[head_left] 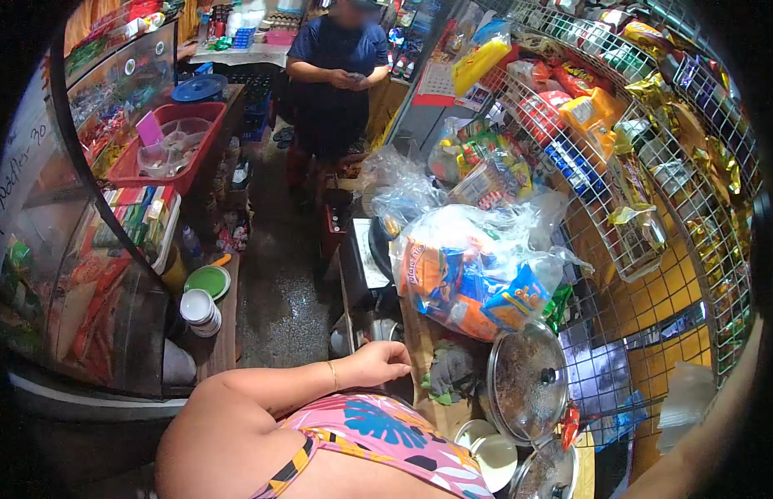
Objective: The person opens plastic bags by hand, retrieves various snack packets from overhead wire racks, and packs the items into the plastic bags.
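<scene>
My left hand (381, 363), with a thin gold bracelet at its wrist, is held in front of my body with its fingers loosely curled in. I see nothing in it. Nearest to it are dark green leaves (450, 372) on a wooden counter (428, 333). A clear plastic bag (478, 270) full of orange and blue snack packs stands beyond them. Right of the leaves is a pot with a glass lid (528, 382). My right arm reaches up along the right edge; its hand is out of sight.
Wire racks (652, 200) with hanging snack packs line the right. A display case (87, 249), a red basin (174, 150) and stacked white cups (200, 311) are on the left. Down the wet aisle (278, 291) stands a person (336, 83), hands together.
</scene>
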A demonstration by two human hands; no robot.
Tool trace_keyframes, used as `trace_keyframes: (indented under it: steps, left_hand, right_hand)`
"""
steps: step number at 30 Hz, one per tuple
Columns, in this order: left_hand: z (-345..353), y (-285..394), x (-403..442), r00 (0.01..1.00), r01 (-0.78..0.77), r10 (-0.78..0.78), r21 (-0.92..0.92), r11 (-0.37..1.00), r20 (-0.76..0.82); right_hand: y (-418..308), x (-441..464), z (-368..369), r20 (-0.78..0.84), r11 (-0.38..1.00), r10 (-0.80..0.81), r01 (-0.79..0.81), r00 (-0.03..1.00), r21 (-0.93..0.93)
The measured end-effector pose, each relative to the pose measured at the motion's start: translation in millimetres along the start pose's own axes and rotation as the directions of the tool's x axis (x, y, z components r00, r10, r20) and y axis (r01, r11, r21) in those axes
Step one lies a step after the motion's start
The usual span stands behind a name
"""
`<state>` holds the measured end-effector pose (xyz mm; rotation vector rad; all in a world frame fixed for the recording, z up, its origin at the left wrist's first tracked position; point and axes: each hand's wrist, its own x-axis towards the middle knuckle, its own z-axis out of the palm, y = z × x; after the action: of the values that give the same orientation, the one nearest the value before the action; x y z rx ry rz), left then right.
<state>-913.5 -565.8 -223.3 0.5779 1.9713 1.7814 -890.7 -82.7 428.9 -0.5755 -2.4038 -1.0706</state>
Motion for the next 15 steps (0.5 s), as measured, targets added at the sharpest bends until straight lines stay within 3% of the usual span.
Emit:
trace_keyframes:
  steps: [1,3,4,6,8,11,12,14,15]
  left_hand:
    - [-0.7,-5.2,0.2,1.000,0.000,0.000,0.003,1.000,-0.006]
    - [-1.0,-11.0,-1.4,1.000,0.003,-0.003,0.006,1.000,-0.016]
    - [-0.6,-9.6,-3.3,1.000,-0.002,0.003,0.044,0.999,-0.023]
    - [-4.1,6.7,-5.9,0.999,-0.015,0.019,0.131,0.991,-0.030]
    - [-5.4,8.4,-6.3,1.000,0.019,-0.020,0.104,0.994,0.009]
    - [-7.4,4.7,-8.7,0.999,0.040,-0.041,0.081,0.996,0.008]
    - [-9.6,8.2,-9.3,0.997,0.070,-0.071,0.047,0.996,0.008]
    - [-3.7,-11.2,-1.6,0.999,0.047,-0.047,-0.002,0.999,0.022]
    - [-1.6,-19.1,3.2,0.998,0.064,-0.064,0.016,0.998,0.014]
  right_hand:
    - [4.8,-1.5,-4.0,0.106,0.974,0.028,-0.051,0.994,0.221]
    - [20.4,-3.6,-5.9,0.324,0.778,0.007,-0.208,0.946,0.593]
    - [27.4,-5.9,0.0,0.357,0.676,0.052,-0.296,0.933,0.674]
    - [35.0,-2.1,0.7,0.329,0.858,0.036,-0.198,0.944,0.473]
    - [37.5,2.8,7.5,0.276,0.974,0.064,-0.120,0.959,0.192]
    - [-13.9,-3.2,3.1,0.115,0.944,0.111,-0.069,0.987,-0.323]
    - [-77.3,-46.5,-39.2,0.075,0.934,0.348,-0.339,0.935,-0.109]
    - [-56.4,-34.2,-28.1,0.070,0.962,0.269,-0.265,0.961,-0.063]
    - [-12.0,-10.3,4.9,0.075,0.971,0.238,-0.235,0.968,-0.047]
